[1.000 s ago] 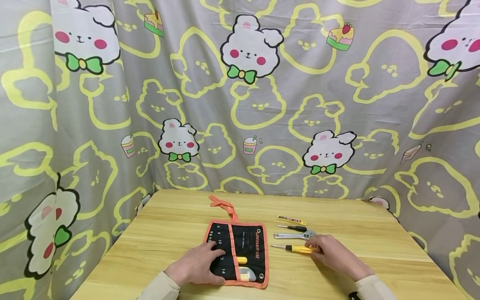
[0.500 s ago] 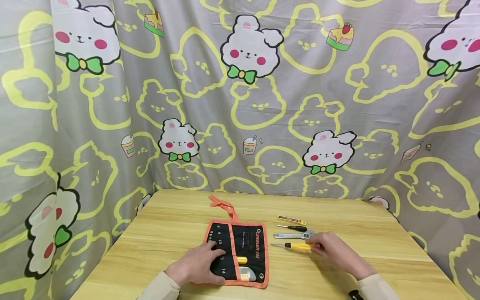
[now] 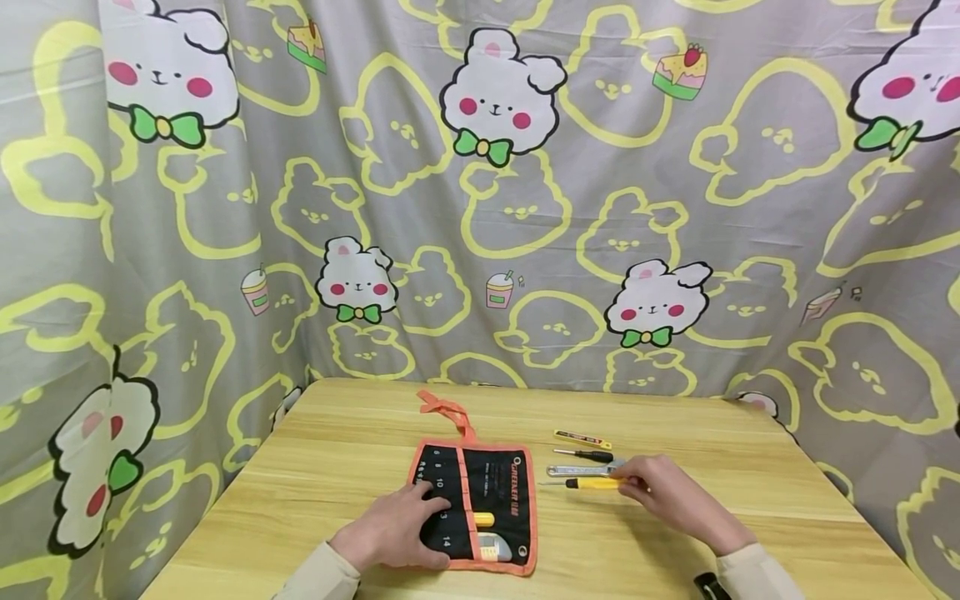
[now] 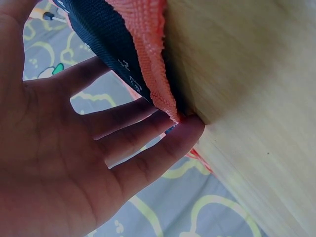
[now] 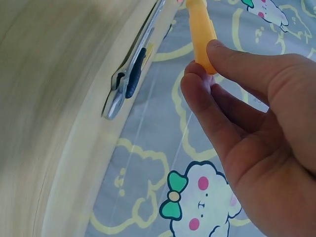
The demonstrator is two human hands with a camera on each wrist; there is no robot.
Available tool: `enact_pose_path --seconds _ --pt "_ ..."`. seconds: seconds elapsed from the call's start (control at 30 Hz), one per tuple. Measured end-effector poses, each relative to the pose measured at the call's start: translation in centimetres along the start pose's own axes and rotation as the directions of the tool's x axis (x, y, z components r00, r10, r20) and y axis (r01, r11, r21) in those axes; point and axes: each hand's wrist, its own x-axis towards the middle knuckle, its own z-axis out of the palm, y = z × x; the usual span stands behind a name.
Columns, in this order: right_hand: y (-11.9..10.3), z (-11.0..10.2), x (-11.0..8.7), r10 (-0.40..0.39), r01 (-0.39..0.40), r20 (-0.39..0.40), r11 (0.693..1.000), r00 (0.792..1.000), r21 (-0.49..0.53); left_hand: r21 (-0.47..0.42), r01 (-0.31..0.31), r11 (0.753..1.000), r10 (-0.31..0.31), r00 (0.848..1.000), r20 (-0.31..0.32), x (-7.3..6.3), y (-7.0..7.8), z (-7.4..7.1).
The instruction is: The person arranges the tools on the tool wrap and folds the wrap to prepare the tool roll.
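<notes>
In the head view my right hand [image 3: 667, 496] pinches a yellow-handled screwdriver [image 3: 596, 483] by the end of its handle, the shaft aimed left. The right wrist view shows thumb and fingertips on that yellow handle [image 5: 202, 42], lifted off the table. A black tool pouch [image 3: 502, 479] with orange trim lies flat at the middle front. My left hand [image 3: 397, 523] rests on its left part with fingers spread. From the left wrist view, the fingers lie fairly straight along the pouch's orange edge [image 4: 148, 59]. A yellow piece [image 3: 484, 519] and a grey rounded tool [image 3: 495, 547] poke out of the pouch pockets.
Just behind the held screwdriver lies an adjustable wrench [image 3: 577, 471], its head partly covered by my right hand. Beyond it are a small black-handled screwdriver [image 3: 595, 456] and a slim yellow labelled item [image 3: 582, 438]. Orange ties [image 3: 450, 411] trail behind the pouch.
My right hand has raised the yellow screwdriver off the table and shifted it slightly away and to the left. The left hand and pouch have stayed put.
</notes>
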Motion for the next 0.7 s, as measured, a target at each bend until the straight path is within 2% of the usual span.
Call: enact_pose_path --seconds 0.4,0.7 --pt "-1.4 0.8 0.6 -0.052 0.052 -0.01 0.999 0.999 0.014 -0.002 0.01 1.0 -0.01 1.0 0.017 0.0 0.1 -0.1" --pt "-2.1 1.8 1.5 -0.052 0.051 0.032 0.998 0.998 0.031 -0.005 0.009 1.0 -0.009 1.0 0.015 0.1 0.0 0.0"
